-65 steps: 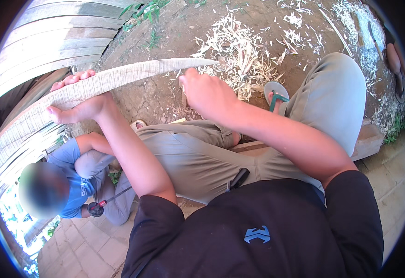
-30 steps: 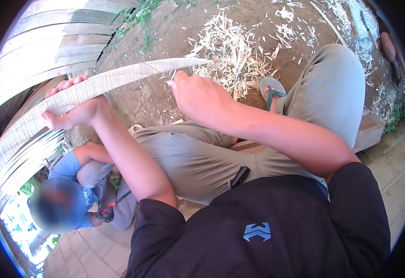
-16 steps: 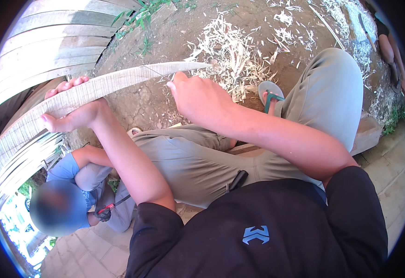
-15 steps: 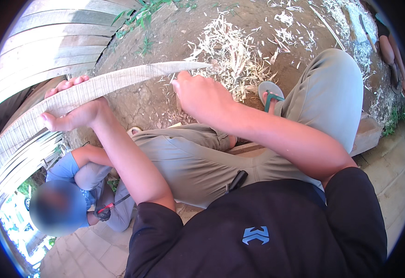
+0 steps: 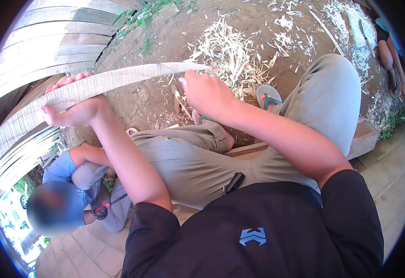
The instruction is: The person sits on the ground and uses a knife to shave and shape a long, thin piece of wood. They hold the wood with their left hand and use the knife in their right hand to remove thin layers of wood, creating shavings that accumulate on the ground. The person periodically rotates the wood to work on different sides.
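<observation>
A long, pale strip of wood or bamboo (image 5: 109, 82) runs from the left edge towards the middle, narrowing to a point over the shavings. My left hand (image 5: 79, 110) is wrapped around it from beneath, thumb on the near side and fingertips showing over the far edge. My right hand (image 5: 208, 94) is closed in a fist just below the pointed end. From it a thin blade (image 5: 171, 69), seemingly a knife's, lies against the strip near its tip. The fist hides the handle.
Shavings (image 5: 230, 51) are heaped on the dirt ahead. A person in blue (image 5: 59, 167) crouches at left, a gloved hand (image 5: 101, 212) on a red-handled tool. Another person's leg (image 5: 385, 51) shows at far right, near a long knife (image 5: 365, 33). Wooden boards (image 5: 59, 41) stand upper left.
My right hand has shifted slightly right and down, and the thin blade now shows against the strip. My left hand keeps its hold almost in place.
</observation>
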### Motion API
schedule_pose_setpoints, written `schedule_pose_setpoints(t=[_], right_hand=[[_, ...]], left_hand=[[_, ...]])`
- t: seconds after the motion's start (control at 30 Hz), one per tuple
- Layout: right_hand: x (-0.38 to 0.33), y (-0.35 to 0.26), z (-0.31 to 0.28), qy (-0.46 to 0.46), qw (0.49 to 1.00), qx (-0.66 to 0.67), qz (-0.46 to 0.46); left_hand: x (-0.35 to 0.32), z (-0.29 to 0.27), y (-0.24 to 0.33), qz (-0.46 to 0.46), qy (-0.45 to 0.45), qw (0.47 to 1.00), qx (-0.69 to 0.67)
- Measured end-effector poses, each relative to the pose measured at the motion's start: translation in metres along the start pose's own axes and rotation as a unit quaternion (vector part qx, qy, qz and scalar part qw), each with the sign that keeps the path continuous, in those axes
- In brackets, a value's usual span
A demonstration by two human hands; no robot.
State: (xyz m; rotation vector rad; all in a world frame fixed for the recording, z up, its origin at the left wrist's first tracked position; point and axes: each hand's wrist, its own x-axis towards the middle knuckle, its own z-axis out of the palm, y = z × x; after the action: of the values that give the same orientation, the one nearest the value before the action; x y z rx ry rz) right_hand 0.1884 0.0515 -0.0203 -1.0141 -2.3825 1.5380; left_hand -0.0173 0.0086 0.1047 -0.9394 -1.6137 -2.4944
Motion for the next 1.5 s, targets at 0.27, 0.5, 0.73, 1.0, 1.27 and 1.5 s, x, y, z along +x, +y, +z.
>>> schedule_pose_setpoints(t=[0.27, 0.5, 0.73, 1.0, 1.27, 1.5], right_hand=[[0.007, 0.01, -0.003, -0.012, 1.0, -0.003, 0.012], [0.008, 0.018, -0.006, -0.01, 0.999, 0.009, 0.04], [0.004, 0.02, -0.01, -0.019, 1.0, -0.024, 0.0], [0.011, 0.025, -0.003, -0.038, 0.998, -0.019, 0.053], [0.015, 0.049, 0.016, -0.038, 0.997, -0.037, 0.059], [0.018, 0.069, 0.03, 0.001, 0.997, -0.009, 0.076]], left_hand=[[0.003, -0.003, -0.003, -0.02, -0.029, 0.998, -0.044], [0.011, -0.013, -0.003, -0.072, -0.184, 0.97, -0.142], [0.017, -0.012, -0.009, -0.053, -0.277, 0.938, -0.203], [0.023, -0.019, -0.012, -0.047, -0.375, 0.895, -0.237], [0.02, -0.019, -0.01, -0.05, -0.312, 0.923, -0.221], [0.005, -0.003, -0.004, -0.042, -0.079, 0.994, -0.067]])
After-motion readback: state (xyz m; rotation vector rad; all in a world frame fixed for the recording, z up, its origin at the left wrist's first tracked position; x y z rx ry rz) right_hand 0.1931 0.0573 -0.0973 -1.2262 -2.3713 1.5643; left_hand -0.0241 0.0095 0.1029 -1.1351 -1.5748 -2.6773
